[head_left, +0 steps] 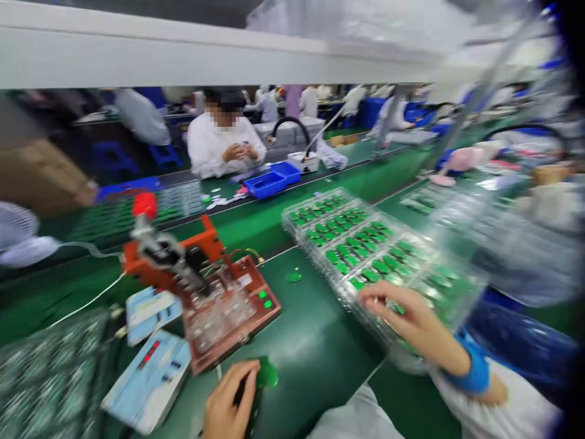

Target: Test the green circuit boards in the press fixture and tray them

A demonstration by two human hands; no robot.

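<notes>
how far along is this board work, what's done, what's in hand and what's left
Done: cannot tell; nothing visibly separates finished boards. In hand: the left hand holds a small green board on the mat below the red test fixture, while the right hand reaches into the clear tray of green boards. Left: that tray looks nearly full, so probably most of it.

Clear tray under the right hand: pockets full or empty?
Mostly full. The clear tray shows green boards in nearly every visible pocket; the end under the right hand is blurred, cannot tell there.
</notes>
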